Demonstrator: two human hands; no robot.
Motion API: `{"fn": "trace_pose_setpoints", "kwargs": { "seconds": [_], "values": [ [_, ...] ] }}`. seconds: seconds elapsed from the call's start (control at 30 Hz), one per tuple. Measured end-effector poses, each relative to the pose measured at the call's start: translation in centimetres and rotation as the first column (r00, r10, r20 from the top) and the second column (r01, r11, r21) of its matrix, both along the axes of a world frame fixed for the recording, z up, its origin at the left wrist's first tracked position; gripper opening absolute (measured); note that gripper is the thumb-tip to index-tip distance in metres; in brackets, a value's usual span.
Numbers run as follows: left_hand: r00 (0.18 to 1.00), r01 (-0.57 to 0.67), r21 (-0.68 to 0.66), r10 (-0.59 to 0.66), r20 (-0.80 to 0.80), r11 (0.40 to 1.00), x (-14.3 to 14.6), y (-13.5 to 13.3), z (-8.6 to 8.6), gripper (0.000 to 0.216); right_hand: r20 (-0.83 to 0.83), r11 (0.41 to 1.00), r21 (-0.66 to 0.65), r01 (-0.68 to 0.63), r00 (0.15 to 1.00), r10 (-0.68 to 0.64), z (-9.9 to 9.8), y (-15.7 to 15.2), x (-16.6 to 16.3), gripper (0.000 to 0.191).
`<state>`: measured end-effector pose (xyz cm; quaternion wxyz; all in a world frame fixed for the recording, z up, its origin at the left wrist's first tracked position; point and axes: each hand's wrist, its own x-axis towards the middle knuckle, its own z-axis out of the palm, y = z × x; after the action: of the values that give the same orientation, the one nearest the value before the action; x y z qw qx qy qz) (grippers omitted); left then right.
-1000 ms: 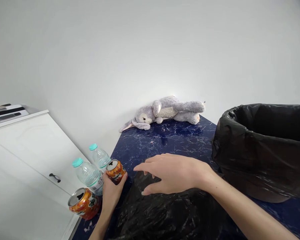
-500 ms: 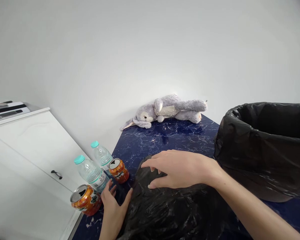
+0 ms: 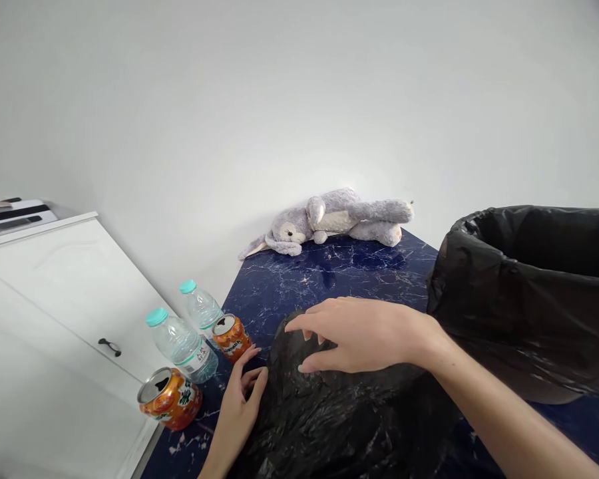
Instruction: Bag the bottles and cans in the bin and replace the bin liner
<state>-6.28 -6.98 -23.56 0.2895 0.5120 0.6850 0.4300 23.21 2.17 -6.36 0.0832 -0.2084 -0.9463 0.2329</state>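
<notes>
My right hand is over a crumpled black plastic bag, fingers reaching left, thumb apart from them, nothing held. At the bag's left edge is my left hand, empty, with the index finger stretched toward an orange soda can and the other fingers bent; whether it touches the can or bag I cannot tell. A second orange soda can stands nearer me on the left. Two clear plastic bottles with turquoise caps, a nearer bottle and a farther bottle, stand beside the cans.
A grey plush rabbit lies against the wall on the blue marbled table. To the right stands a bin lined with a black bag. A white cabinet is at the left, with items on top.
My left hand has moved right, away from the nearer can and bottle, its fingers now closer to the farther can and more bent. The right hand has hardly moved.
</notes>
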Motion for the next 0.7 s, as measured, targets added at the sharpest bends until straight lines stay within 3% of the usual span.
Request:
{"fn": "trace_pose_setpoints", "kwargs": {
  "seconds": [0.37, 0.6, 0.7],
  "values": [
    [0.990, -0.107, 0.044, 0.103, 0.093, 0.993, 0.1, -0.4, -0.4, 0.078, -0.004, 1.000, 0.011, 0.025, 1.000, -0.025, 0.1, 0.3, 0.2, 0.059],
    [0.996, -0.021, 0.026, 0.023, -0.081, 0.999, 1.5, -1.8, -0.1, 0.054, 0.009, 0.996, 0.025, 0.088, 0.996, -0.088, -0.5, 1.6, 0.9, 0.061],
    [0.989, 0.012, -0.003, -0.012, -0.145, 1.000, 2.2, -2.8, -0.1, 0.055, 0.062, 0.988, 0.036, 0.153, 0.986, -0.155, -0.5, 2.0, 1.2, 0.062]
  ]
}}
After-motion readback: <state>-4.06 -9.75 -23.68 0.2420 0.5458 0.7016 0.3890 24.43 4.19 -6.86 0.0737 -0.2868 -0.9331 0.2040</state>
